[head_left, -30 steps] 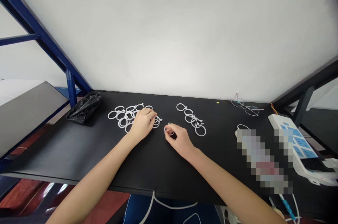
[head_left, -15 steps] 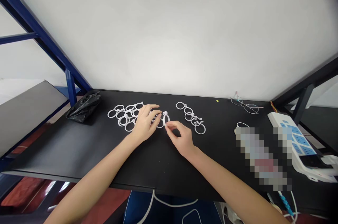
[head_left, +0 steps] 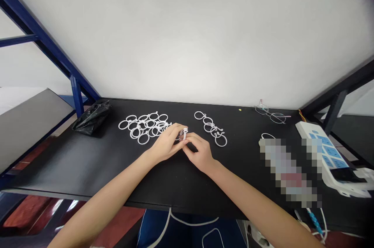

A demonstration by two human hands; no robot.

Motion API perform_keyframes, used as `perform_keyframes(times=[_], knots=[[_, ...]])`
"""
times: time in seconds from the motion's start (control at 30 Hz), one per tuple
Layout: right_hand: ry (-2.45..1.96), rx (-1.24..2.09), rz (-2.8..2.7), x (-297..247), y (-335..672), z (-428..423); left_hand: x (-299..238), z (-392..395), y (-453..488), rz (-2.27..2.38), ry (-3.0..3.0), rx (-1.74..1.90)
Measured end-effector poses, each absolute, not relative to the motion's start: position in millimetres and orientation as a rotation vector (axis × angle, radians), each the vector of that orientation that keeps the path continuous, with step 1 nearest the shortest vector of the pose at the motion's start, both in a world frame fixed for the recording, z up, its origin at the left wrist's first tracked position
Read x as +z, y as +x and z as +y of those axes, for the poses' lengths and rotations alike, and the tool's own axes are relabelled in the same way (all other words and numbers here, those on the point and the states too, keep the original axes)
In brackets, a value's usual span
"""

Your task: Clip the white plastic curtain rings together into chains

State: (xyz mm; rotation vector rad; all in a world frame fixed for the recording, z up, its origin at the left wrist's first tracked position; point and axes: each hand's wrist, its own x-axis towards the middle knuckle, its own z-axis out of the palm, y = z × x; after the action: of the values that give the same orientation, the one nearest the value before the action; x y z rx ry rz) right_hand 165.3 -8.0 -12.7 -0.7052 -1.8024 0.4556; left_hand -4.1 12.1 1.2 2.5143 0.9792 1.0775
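The left hand [head_left: 168,141] and right hand [head_left: 202,152] grip a white ring [head_left: 185,133] in their fingertips, the short row [head_left: 213,128] at right seemingly done, the larger pile [head_left: 139,126] at left apparently remaining.

Shows plain white in the held ring [head_left: 185,134], the heaped rings [head_left: 145,125] and the row of rings [head_left: 214,128]; spreads solid black over the desk [head_left: 117,162]; repeats black, with pale glints, on the plastic bag [head_left: 92,118]; turns pale grey-white on the wall [head_left: 187,45], deep blue on the left-hand bars [head_left: 54,47], black on the right-hand bars [head_left: 336,111]; sets light-blue panels [head_left: 330,150] into the white power strip [head_left: 327,178]; gleams silvery, with a pinkish tip [head_left: 288,116], on the eyeglasses [head_left: 268,114]; runs white along the cable [head_left: 167,224], dark blue across the cloth [head_left: 175,236], reddish over the floor [head_left: 119,224].
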Motion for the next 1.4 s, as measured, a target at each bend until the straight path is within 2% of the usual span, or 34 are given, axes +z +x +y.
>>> perform_keyframes(times=[0.53,0.87,1.07,1.4], knots=[[-0.797,0.499,-1.577,-10.9,171.4,-6.3,3.9,11.3,-3.9,0.859,2.623,1.038],[-0.794,0.665,-1.563,-16.1,170.7,-7.8,7.1,5.4,8.0,1.089,2.008,1.151],[-0.781,0.677,-1.605,-11.4,168.7,-9.7,3.7,11.9,2.4,0.965,1.715,1.213],[-0.886,0.693,-1.851,-11.9,174.6,-9.4,4.1,11.4,3.3,0.919,1.663,1.109]])
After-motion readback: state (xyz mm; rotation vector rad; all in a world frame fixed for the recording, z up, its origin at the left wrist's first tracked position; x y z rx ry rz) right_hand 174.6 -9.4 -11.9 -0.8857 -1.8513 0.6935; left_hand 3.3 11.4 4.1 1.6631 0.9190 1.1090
